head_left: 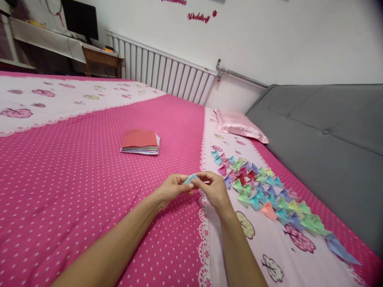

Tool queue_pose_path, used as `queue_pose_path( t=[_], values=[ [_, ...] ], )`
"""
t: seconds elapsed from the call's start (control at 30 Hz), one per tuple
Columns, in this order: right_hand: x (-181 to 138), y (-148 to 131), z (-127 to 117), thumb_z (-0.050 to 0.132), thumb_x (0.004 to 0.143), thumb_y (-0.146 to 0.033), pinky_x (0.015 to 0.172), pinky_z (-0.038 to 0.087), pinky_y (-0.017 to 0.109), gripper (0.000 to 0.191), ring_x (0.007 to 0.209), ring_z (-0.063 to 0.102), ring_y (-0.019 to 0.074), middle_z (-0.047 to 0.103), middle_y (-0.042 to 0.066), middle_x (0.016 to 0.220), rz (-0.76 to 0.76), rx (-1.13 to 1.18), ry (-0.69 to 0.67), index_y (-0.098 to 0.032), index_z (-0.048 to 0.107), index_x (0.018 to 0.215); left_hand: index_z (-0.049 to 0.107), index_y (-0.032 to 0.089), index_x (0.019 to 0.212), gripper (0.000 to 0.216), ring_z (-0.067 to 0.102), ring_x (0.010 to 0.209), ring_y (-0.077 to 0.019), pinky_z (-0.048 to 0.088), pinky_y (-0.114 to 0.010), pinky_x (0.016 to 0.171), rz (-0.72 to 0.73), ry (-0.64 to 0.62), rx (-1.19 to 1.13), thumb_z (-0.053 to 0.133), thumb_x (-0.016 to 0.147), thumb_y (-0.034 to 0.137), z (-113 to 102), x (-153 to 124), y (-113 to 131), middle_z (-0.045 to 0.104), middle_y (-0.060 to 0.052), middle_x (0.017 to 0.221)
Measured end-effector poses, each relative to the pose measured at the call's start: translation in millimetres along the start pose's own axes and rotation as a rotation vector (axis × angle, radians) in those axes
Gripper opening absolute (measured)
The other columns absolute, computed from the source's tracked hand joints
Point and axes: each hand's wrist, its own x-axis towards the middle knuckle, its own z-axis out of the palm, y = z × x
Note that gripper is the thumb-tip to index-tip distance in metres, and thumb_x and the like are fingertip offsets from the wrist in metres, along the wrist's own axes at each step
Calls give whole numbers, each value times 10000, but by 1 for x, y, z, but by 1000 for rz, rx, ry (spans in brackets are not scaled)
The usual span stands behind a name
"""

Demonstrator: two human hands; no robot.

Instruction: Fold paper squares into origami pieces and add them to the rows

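Left hand (170, 189) and right hand (216, 191) both pinched small folded light-blue paper (190, 178) above pink polka-dot bedspread (89, 191). Red-topped paper stack (139, 139) lay farther off, to left; multicoloured paper boats (259, 198) lay clustered right of right hand.

Left hand (171, 188), right hand (216, 191), blue paper (190, 178) (folded) between — paper boats (268, 211), pink bedspread (89, 183)

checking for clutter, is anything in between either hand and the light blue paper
Nothing visible is in between: the left hand and right hand both touch the light blue paper directly. The paper stack lies farther off to the left, and the folded paper pieces lie to the right, neither in the way.
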Motion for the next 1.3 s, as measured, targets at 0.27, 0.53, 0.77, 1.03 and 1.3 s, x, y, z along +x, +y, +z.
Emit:
queue_pose_path(
  t=[0.27, 0.53, 0.77, 1.03, 1.3],
  values=[
    [-2, -3, 2, 664, 666, -342, 608, 455, 276, 201, 614, 586, 156, 669, 42, 682, 63, 103, 36, -152, 680, 728, 616, 108, 721, 251, 648, 685, -169, 490, -275, 679, 2, 192, -62, 749, 602, 286, 2, 6, -4, 679, -85, 713],
    [-4, -10, 6, 674, 653, -328, 523, 408, 226, 190, 507, 517, 100, 605, -12, 582, 150, 331, 15, -150, 629, 703, 653, 116, 666, 198, 632, 601, -151, 474, -248, 624, 70, 296, -15, 704, 649, 306, -1, 5, -3, 692, -92, 690],
    [-3, -9, 3, 677, 655, -326, 545, 429, 237, 190, 532, 539, 112, 635, 11, 607, 145, 254, 34, -141, 662, 697, 690, 120, 679, 213, 642, 639, -173, 475, -256, 635, 70, 238, 31, 650, 703, 327, 1, 4, -2, 696, -104, 694],
    [-3, -10, 5, 691, 633, -311, 580, 448, 254, 209, 562, 570, 125, 658, 18, 626, 210, 313, 54, -133, 679, 742, 692, 122, 690, 270, 631, 624, -177, 471, -272, 638, 85, 293, 5, 625, 715, 383, 1, 7, -4, 698, -107, 710],
    [-6, -10, 7, 753, 571, -278, 524, 407, 209, 318, 476, 538, 91, 607, -38, 509, 289, 402, -36, -135, 593, 806, 679, 90, 781, 305, 629, 615, -157, 461, -249, 622, 51, 333, -93, 596, 744, 382, -3, 7, -5, 699, -93, 685]
  ],
)
